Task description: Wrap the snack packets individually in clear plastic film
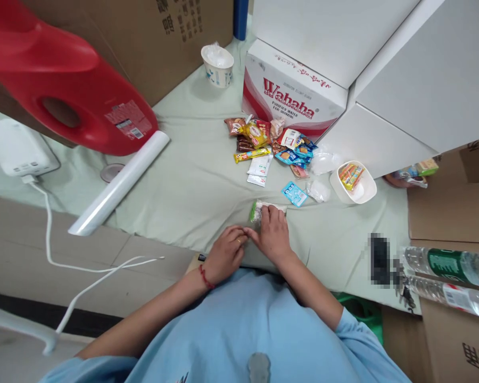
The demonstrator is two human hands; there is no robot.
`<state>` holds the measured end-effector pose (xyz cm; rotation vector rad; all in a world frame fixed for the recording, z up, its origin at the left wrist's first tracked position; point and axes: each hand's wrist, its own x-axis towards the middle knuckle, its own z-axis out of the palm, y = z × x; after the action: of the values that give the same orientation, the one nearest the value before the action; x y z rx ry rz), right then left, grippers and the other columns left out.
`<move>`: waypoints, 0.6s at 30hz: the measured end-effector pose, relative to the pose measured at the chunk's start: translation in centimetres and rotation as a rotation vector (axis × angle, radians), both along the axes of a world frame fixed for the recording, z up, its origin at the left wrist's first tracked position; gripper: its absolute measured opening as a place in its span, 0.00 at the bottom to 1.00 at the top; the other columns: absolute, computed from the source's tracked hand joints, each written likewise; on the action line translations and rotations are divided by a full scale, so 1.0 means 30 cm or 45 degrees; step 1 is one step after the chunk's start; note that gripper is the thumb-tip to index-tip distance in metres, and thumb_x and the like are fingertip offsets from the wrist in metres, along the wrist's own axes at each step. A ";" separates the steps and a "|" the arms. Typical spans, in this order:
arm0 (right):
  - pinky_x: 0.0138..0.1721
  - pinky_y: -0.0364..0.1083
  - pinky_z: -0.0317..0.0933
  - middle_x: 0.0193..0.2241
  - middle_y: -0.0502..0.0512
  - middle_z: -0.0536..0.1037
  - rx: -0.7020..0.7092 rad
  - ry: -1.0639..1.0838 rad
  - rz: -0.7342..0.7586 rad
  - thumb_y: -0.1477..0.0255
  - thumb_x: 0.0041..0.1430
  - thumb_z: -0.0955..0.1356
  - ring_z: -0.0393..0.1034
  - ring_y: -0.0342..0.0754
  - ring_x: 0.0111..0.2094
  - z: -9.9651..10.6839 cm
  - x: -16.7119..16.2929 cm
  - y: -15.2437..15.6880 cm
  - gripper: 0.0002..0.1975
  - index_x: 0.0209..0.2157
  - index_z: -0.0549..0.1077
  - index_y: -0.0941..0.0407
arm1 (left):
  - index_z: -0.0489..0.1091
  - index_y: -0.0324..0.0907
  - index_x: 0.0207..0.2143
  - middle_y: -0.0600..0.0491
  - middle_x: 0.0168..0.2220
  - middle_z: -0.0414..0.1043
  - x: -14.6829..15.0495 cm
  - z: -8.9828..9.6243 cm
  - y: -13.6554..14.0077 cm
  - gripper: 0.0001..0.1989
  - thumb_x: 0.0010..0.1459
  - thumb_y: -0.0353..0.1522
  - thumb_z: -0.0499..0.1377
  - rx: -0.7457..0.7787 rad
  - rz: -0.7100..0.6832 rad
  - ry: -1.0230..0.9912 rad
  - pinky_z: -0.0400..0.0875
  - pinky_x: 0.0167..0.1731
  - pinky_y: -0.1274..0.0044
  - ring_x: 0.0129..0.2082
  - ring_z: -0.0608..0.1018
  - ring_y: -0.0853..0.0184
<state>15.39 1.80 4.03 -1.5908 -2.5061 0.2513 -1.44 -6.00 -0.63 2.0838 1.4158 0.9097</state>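
A small clear plastic packet with green and white parts (256,211) lies on the cloth near the front edge. The bent fingers of my right hand (274,234) hold it from above and cover much of it. Just to the left, my left hand (226,249) is closed, its fingers curled inward and their tips meeting my right thumb. Whatever those left fingers hold, if anything, is hidden. Beyond the hands are a blue sachet (294,193), a crumpled clear wrapper (318,191) and white sachets (258,169).
Wrapped snacks (257,134) are piled against a Wahaha carton (291,96). A white bowl (365,189) holds yellow packets; a paper cup (219,73) stands behind. On the left are a red jug (83,90), a white roll (120,183) and a power bank (19,146). Bottles (455,266) lie right.
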 end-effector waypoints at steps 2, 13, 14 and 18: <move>0.51 0.58 0.63 0.52 0.70 0.71 0.005 -0.083 -0.027 0.60 0.65 0.72 0.63 0.63 0.50 0.000 -0.015 0.002 0.27 0.58 0.67 0.61 | 0.76 0.41 0.44 0.46 0.45 0.78 -0.024 0.008 0.009 0.14 0.62 0.23 0.53 0.016 0.088 -0.057 0.75 0.54 0.61 0.53 0.75 0.58; 0.49 0.51 0.65 0.45 0.62 0.73 -0.241 0.433 0.042 0.71 0.68 0.66 0.67 0.54 0.46 0.102 0.075 0.057 0.10 0.49 0.72 0.58 | 0.69 0.46 0.58 0.44 0.58 0.69 0.009 0.096 0.099 0.22 0.64 0.42 0.61 -0.250 0.463 -0.615 0.75 0.54 0.64 0.59 0.73 0.57; 0.48 0.49 0.65 0.43 0.60 0.73 -0.323 0.619 0.068 0.67 0.70 0.65 0.68 0.52 0.45 0.116 0.099 0.050 0.12 0.49 0.73 0.58 | 0.67 0.46 0.61 0.43 0.61 0.67 0.017 0.102 0.105 0.28 0.62 0.45 0.63 -0.335 0.423 -0.713 0.75 0.55 0.64 0.61 0.72 0.56; 0.43 0.46 0.66 0.37 0.53 0.74 -0.735 1.166 0.082 0.53 0.71 0.63 0.69 0.48 0.39 0.122 0.176 0.003 0.21 0.49 0.73 0.55 | 0.69 0.41 0.57 0.43 0.54 0.76 0.067 0.135 0.132 0.32 0.60 0.53 0.63 -0.778 0.058 -0.963 0.76 0.51 0.66 0.53 0.79 0.56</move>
<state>20.67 1.87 7.71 -1.1113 -1.8069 1.4351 0.58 -2.03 3.44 1.0888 1.1218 0.9752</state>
